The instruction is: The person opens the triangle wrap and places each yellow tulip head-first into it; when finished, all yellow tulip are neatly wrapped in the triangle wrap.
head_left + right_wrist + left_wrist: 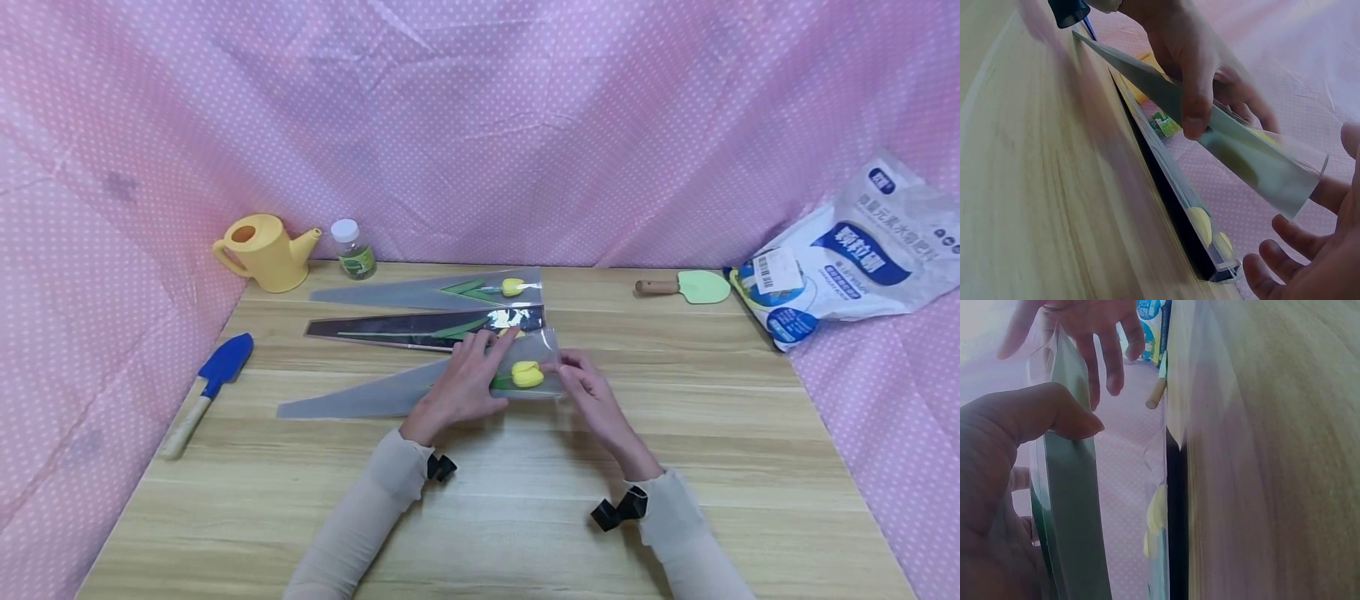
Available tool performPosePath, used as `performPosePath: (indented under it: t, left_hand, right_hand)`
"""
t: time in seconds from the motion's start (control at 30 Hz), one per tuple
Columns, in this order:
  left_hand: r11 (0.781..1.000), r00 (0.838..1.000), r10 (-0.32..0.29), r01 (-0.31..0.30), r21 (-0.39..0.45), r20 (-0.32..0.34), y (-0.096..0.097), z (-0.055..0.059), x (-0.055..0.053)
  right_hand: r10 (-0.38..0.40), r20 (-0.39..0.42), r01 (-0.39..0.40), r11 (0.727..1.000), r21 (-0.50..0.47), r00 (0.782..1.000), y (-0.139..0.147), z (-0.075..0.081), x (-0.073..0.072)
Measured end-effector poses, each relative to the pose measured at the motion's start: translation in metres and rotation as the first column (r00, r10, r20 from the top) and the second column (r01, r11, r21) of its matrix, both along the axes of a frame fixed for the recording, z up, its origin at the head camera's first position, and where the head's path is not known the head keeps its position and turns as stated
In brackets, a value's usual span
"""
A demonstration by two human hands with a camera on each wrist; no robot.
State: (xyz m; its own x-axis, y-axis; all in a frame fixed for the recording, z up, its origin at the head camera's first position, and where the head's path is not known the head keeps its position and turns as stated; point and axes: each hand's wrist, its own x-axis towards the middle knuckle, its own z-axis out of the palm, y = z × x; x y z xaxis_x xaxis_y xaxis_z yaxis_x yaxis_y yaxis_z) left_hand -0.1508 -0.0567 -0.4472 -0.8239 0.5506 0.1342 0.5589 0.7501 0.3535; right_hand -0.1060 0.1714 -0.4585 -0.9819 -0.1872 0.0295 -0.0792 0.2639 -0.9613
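A yellow tulip (527,374) lies inside a long tapered clear sleeve with a grey-white back (345,400). My left hand (465,379) pinches this sleeve, thumb on the back and fingers on the other side, and the wrist views show it raised off the table. At the sleeve's wide end is my right hand (596,400), its fingers spread and loosely bent. One right finger reaches behind that end; whether it touches the sleeve, I cannot tell. Just beyond lies a black-backed sleeve (375,325), its flower partly covered by my left hand in the head view.
Farther back lies another grey-backed tulip sleeve (375,294). A yellow watering can (273,254) and a white-capped jar (354,250) stand back left. A blue trowel (217,367) lies left, a green spade (703,287) back right, beside a large white bag (847,258).
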Motion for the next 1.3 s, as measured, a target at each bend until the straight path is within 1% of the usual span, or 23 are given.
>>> performPosePath:
  t: [0.1,0.2,0.3,0.43,0.5,0.63,0.83,0.9,1.03,1.13,1.3]
  left_hand:
    - [1.0,1.0,-0.004,0.004,-0.008,-0.003,0.0,0.0,0.0]
    - [1.0,1.0,-0.009,0.009,-0.021,0.001,-0.001,0.0,0.0]
    - [0.999,1.0,-0.017,0.018,-0.04,0.017,-0.002,-0.001,-0.001]
    - [0.996,0.999,-0.024,0.027,-0.086,0.041,-0.005,-0.005,-0.004]
    - [0.994,0.998,-0.029,0.034,-0.101,0.054,-0.006,-0.007,-0.005]
    - [0.993,0.996,-0.036,0.045,-0.111,0.081,-0.009,-0.011,-0.008]
    - [0.99,0.987,-0.057,0.075,-0.117,0.153,-0.013,-0.014,-0.009]
    - [0.989,0.983,-0.067,0.088,-0.122,0.172,-0.014,-0.014,-0.009]
    - [0.985,0.977,-0.086,0.113,-0.128,0.197,-0.015,-0.014,-0.008]
    - [0.985,0.973,-0.097,0.124,-0.123,0.21,-0.015,-0.014,-0.008]
    - [0.986,0.967,-0.1,0.128,-0.108,0.234,-0.016,-0.015,-0.009]
  right_hand:
    - [0.039,0.022,-0.039,0.999,0.015,0.999,0.0,-0.002,0.0]
    - [0.046,0.029,-0.047,0.998,0.038,0.999,-0.001,-0.003,0.0]
    - [0.002,0.034,-0.004,0.999,0.038,0.999,-0.001,-0.003,-0.001]
    - [-0.059,0.061,0.057,0.998,0.036,0.996,-0.001,-0.006,-0.003]
    - [-0.065,0.071,0.062,0.997,0.042,0.995,-0.001,-0.008,-0.004]
    - [-0.053,0.075,0.047,0.996,0.076,0.996,0.001,-0.013,-0.005]
    - [0.01,0.119,-0.025,0.992,0.126,0.993,0.005,-0.02,-0.006]
    - [0.034,0.118,-0.052,0.987,0.151,0.992,0.007,-0.02,-0.006]
    - [0.039,0.141,-0.069,0.975,0.211,0.989,0.009,-0.018,-0.006]
    - [0.025,0.16,-0.067,0.962,0.265,0.987,0.009,-0.017,-0.005]
    - [0.017,0.157,-0.069,0.94,0.335,0.987,0.01,-0.018,-0.006]
